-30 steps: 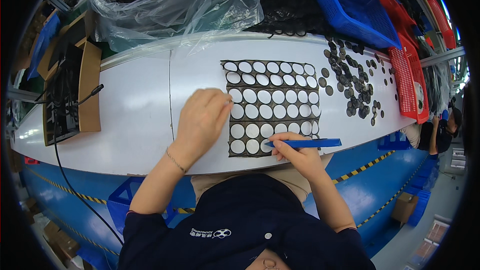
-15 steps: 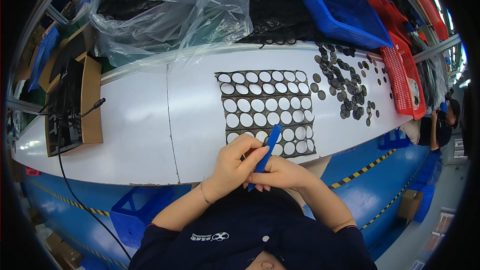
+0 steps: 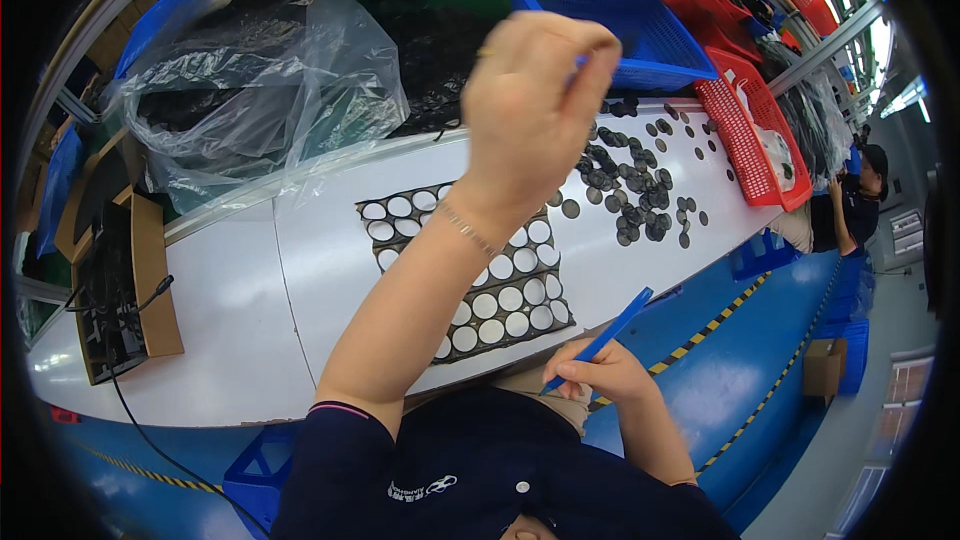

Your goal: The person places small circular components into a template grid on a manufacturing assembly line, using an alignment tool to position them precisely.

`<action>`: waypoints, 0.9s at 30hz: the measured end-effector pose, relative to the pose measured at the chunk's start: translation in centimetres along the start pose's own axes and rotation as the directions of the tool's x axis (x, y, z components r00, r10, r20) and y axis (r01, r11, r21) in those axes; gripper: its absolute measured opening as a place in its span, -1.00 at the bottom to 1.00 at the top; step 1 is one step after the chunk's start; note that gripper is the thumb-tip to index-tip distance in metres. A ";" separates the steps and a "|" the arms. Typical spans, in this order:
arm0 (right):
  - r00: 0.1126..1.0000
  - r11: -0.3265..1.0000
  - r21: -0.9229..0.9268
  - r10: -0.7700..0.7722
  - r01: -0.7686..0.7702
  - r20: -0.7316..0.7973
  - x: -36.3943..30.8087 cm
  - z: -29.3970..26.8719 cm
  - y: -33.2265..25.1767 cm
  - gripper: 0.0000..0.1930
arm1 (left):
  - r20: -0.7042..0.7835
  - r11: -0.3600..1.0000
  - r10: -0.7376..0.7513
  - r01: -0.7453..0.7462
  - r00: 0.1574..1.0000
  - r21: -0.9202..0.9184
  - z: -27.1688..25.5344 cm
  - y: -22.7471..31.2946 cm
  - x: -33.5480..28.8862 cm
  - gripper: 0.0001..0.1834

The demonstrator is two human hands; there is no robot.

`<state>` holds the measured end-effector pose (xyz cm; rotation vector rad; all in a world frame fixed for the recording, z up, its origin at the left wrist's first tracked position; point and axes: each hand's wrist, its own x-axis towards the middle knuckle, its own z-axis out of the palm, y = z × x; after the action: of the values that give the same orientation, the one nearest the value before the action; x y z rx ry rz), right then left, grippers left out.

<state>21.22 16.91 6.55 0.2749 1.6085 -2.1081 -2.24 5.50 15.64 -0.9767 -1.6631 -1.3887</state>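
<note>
My left hand [image 3: 535, 100] is raised over the far part of the table, in front of a blue basket. Its fingers are closed in a pinch, and whatever may be between them is hidden. Held low near the table's front edge, my right hand [image 3: 612, 372] grips a slim blue stick-like tool [image 3: 622, 324], which slants up to the right. A dark sheet [image 3: 505, 282] lies on the white table with rows of white discs [image 3: 516, 324] on it. My left forearm covers part of this sheet. Many loose dark discs [image 3: 650, 202] are scattered to its right.
The blue basket [image 3: 660, 73] stands at the back, beside a red basket [image 3: 745, 130] at the table's right end. Clear plastic bagging [image 3: 250, 130] spreads at the back left. An open cardboard box [image 3: 155, 285] with a black cable sits left. Another person [image 3: 855, 195] is at far right.
My left hand has left the blue tool and risen far up and away over the table. My right hand keeps the tool and has moved right. The whole view has shifted.
</note>
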 end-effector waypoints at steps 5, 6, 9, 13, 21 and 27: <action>0.975 0.965 -0.207 -0.187 0.160 -0.120 -0.1 -0.1 0.9 -0.78 | 0.580 0.948 -0.135 -0.065 0.803 0.310 5.9 -3.3 -10.4 -0.53; 0.971 0.969 -0.185 -0.193 0.166 -0.138 0.1 -0.5 1.7 -0.78 | 0.549 0.950 -0.160 -0.023 0.820 0.311 3.7 -2.7 -11.0 -0.60; 0.862 0.953 -0.009 -0.278 0.303 -0.425 -0.7 -1.1 3.0 -0.75 | 0.660 0.960 -0.239 0.071 0.712 0.271 -4.6 -0.9 -13.3 -0.78; 0.684 0.759 -0.599 -0.580 0.256 -0.443 1.1 -1.9 4.3 -0.80 | 0.730 0.929 -0.368 0.198 0.576 0.312 -13.7 3.0 -16.4 -0.74; 0.685 0.057 -0.969 -0.717 0.240 0.128 4.0 -2.9 3.6 -0.70 | 0.705 0.902 -0.420 0.177 0.571 0.394 -17.9 4.9 -19.8 -0.76; 0.789 0.328 -0.911 -0.614 0.252 -0.003 3.6 -2.4 0.4 -0.74 | 0.665 0.935 -0.350 0.288 0.660 0.207 -18.5 3.9 -19.0 -0.73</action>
<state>17.97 18.22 3.99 -0.2127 3.0643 -1.1789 10.79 -14.02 2.67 -1.3052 -2.5456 -1.2085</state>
